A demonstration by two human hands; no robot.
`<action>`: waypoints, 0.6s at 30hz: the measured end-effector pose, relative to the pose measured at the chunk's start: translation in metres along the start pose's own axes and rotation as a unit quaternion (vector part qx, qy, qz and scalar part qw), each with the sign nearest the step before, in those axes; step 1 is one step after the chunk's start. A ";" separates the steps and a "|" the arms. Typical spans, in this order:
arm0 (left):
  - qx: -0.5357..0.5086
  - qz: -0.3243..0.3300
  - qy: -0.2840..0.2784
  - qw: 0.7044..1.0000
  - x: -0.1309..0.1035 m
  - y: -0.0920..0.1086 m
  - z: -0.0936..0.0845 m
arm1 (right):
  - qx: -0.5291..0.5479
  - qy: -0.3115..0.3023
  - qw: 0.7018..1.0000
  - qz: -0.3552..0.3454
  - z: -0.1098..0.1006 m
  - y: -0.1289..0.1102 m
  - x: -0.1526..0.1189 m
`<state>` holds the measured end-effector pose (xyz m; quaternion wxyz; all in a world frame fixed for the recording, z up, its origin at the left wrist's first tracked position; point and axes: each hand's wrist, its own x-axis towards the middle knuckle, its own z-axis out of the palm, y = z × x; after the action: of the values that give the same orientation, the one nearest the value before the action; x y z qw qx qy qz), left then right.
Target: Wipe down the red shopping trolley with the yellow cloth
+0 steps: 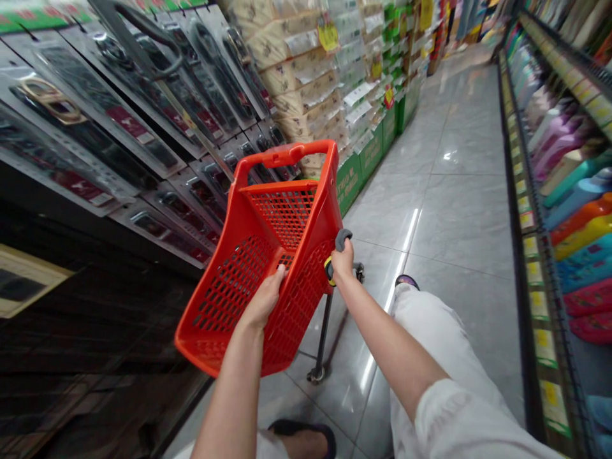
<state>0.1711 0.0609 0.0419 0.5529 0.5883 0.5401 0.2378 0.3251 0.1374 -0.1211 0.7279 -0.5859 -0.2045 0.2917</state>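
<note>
Apparently, the red basket cart (268,242) stood right in front of you, tilted in your view, between the packaged belts (138,124) on your left and the bare run of tiled floor (459,217). Your left hand (262,299) lay at its near rim, thumb raised toward the inside; the fingers were hidden, so you could not tell whether they clamped the plastic or merely rested there. Your right hand (342,261) had its fingers curled around a grey curved piece (343,239) beside the outer side wall, with a yellow-edged bit (328,271) showing next to the fist. The basket looked like thin moulded plastic: probably light for its bulk, stiff with a slight flex in the lattice walls, smooth enough to slip under a loose palm, and hardly fragile. With casters (315,375) beneath, it likely handled better rolled than lifted, and a sideways push could have swung it. The moulded handle (277,157) at the far end seemed the soundest hold, the rim a fair second. What that grey piece was, and whether it belonged to the cart, you could not make out. Your own left arm covered part of the near side, the underframe showed only in parts, the shelving at lower left was dark and smeared, and the people (463,25) down the aisle were cut off by the top edge.
</note>
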 end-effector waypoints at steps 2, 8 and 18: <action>-0.007 -0.001 -0.002 1.000 0.002 0.001 0.001 | -0.026 -0.006 0.998 -0.056 0.004 -0.014 0.003; -0.013 0.001 0.007 1.000 0.007 0.000 0.000 | -0.119 -0.049 0.989 -0.066 -0.008 0.007 -0.015; -0.032 0.019 0.008 0.999 0.008 -0.002 -0.005 | -0.112 -0.101 0.980 -0.130 -0.003 -0.024 -0.042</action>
<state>0.1686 0.0697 0.0389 0.5625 0.5785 0.5255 0.2698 0.3002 0.1034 -0.0963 0.6649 -0.5999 -0.3825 0.2276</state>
